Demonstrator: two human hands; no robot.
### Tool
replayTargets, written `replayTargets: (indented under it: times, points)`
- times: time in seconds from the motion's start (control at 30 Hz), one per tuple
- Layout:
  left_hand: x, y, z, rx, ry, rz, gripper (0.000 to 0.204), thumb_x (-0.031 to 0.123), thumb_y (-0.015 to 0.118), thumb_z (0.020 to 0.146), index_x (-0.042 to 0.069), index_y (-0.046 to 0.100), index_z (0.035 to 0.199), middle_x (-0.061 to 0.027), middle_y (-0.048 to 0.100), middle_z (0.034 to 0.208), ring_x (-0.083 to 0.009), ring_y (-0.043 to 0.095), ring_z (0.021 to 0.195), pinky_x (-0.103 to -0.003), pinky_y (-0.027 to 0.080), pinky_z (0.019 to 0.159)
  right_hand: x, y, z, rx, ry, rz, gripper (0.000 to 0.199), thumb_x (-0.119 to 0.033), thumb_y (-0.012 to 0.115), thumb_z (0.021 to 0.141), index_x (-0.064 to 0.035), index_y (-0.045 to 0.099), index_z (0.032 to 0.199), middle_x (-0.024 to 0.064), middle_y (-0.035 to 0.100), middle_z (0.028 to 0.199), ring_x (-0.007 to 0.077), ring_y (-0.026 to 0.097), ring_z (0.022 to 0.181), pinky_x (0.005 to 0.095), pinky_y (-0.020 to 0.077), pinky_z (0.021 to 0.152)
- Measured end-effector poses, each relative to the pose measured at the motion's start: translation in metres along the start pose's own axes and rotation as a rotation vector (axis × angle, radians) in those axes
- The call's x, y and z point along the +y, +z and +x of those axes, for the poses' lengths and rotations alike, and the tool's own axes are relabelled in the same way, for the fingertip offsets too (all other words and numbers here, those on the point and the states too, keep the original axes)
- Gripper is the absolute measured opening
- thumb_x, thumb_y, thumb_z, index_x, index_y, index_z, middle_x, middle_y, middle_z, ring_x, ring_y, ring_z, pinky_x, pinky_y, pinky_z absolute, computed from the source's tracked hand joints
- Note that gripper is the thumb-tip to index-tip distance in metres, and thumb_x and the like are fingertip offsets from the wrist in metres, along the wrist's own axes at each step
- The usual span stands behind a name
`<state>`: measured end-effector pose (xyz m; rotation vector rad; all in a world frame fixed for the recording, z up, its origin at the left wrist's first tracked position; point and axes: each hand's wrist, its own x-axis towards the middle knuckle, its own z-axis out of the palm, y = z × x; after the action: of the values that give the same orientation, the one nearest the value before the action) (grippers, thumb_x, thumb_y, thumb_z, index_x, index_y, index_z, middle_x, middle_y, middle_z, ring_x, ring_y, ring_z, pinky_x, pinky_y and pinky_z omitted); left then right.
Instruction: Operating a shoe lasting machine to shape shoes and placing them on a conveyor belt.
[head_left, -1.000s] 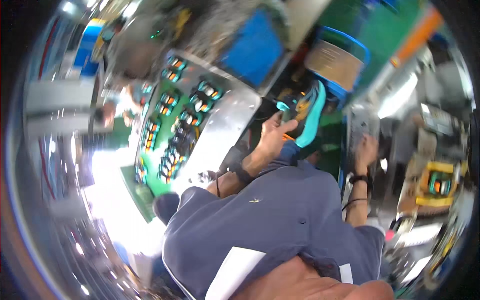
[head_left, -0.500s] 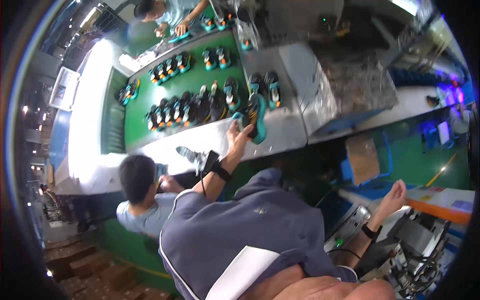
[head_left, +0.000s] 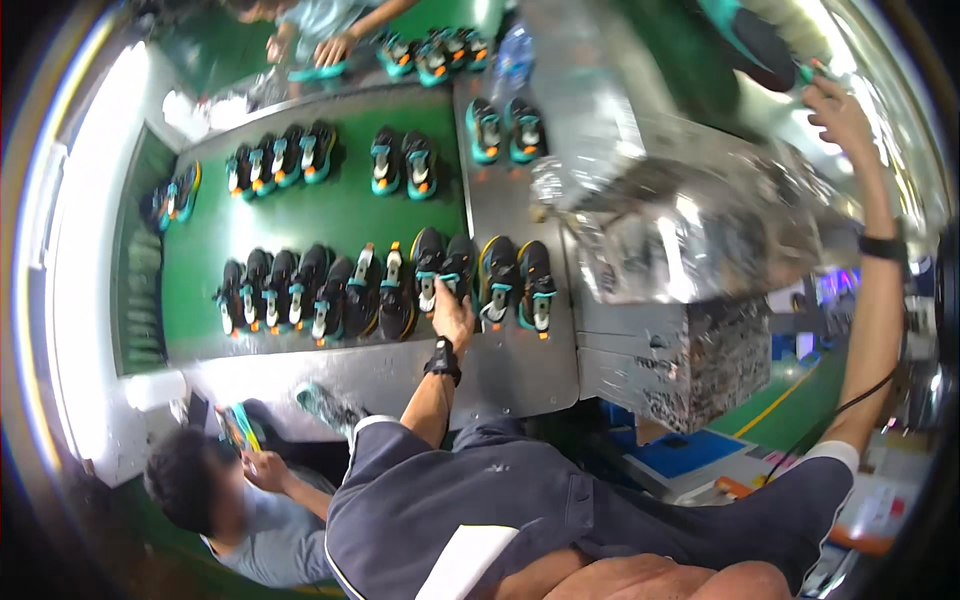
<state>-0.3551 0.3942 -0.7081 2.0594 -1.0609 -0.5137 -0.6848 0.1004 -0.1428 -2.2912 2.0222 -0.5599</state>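
Observation:
At the near edge of the green belt, my left hand (head_left: 453, 318) closes its fingers on the lower end of a black shoe (head_left: 458, 262) with teal trim. That shoe stands close beside another black shoe (head_left: 428, 262), and a similar pair (head_left: 498, 280) rests just to the right on bare metal. High at the right, my right hand (head_left: 842, 118) is raised, its bent fingers at the end of a dark shoe with a teal sole (head_left: 745, 42). The frame's rim cuts this shoe off, and the fingers' exact hold is partly hidden.
Several shoes stand in rows on the green belt (head_left: 250, 215). A foil-wrapped machine (head_left: 690, 230) lies between my arms. A co-worker (head_left: 235, 500) at lower left handles a shoe part; another person's hand (head_left: 335, 48) works at the far side. A grey shoe (head_left: 325, 405) sits on the metal edge.
The shoe my left hand held up now stands among the others, with that hand lower on it. My right hand has risen from lower right to upper right, at a shoe.

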Motion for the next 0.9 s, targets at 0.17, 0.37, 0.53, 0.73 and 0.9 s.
replayTargets:
  times: [0.17,0.37,0.53,0.73,0.9]
  points:
    - [-0.006,0.013,-0.004,-0.015,-0.09,-0.017,0.08,0.01,0.068,0.081,0.002,0.021,0.146,-0.0212,0.049,0.132,-0.0399,0.052,0.115,-0.046,0.046,0.092,-0.059,0.042,0.128,-0.182,-0.157,0.044,0.054,-0.048,0.069,0.083,-0.0005,0.063,0.108,0.0022,0.065,0.081,0.009,0.058,0.062,0.0234,0.0445,0.055]
    - [-0.003,-0.033,0.003,-0.164,-0.051,-0.234,0.075,0.017,0.07,0.082,-0.002,0.029,0.142,-0.0288,0.048,0.131,-0.0409,0.05,0.119,-0.042,0.042,0.099,-0.095,0.021,0.063,0.103,-0.158,-0.011,0.055,-0.044,0.07,0.084,0.0005,0.063,0.116,0.0083,0.069,0.096,0.0112,0.065,0.081,0.0231,0.0508,0.071]
    - [0.056,-0.059,0.004,-0.389,-0.003,-0.54,0.046,0.024,0.066,0.09,-0.006,0.054,0.122,-0.0184,0.065,0.109,-0.0264,0.063,0.1,-0.036,0.049,0.087,-0.153,0.013,-0.078,0.172,-0.356,0.279,0.054,-0.025,0.074,0.084,0.0015,0.055,0.127,0.0121,0.065,0.114,0.0175,0.066,0.094,0.028,0.0507,0.086]
    - [0.14,-0.109,-0.053,-0.966,-0.299,-1.211,0.051,0.045,0.045,0.098,0.0,0.057,0.12,-0.023,0.065,0.107,-0.0344,0.065,0.096,-0.047,0.053,0.086,-0.173,0.03,-0.197,0.265,-1.23,0.034,0.037,-0.016,0.074,0.07,-0.0052,0.057,0.102,0.0045,0.054,0.067,0.0213,0.062,0.064,0.0369,0.0463,0.051]
    - [0.219,-0.165,-0.099,-1.518,-0.317,-1.713,0.057,0.051,0.043,0.096,0.007,0.049,0.133,-0.0276,0.056,0.122,-0.0447,0.06,0.101,-0.052,0.052,0.084,-0.106,0.011,-0.33,0.027,-1.171,-0.018,0.04,-0.018,0.056,0.086,-0.0106,0.055,0.125,0.0043,0.061,0.095,0.0149,0.057,0.077,0.0455,0.0424,0.094]
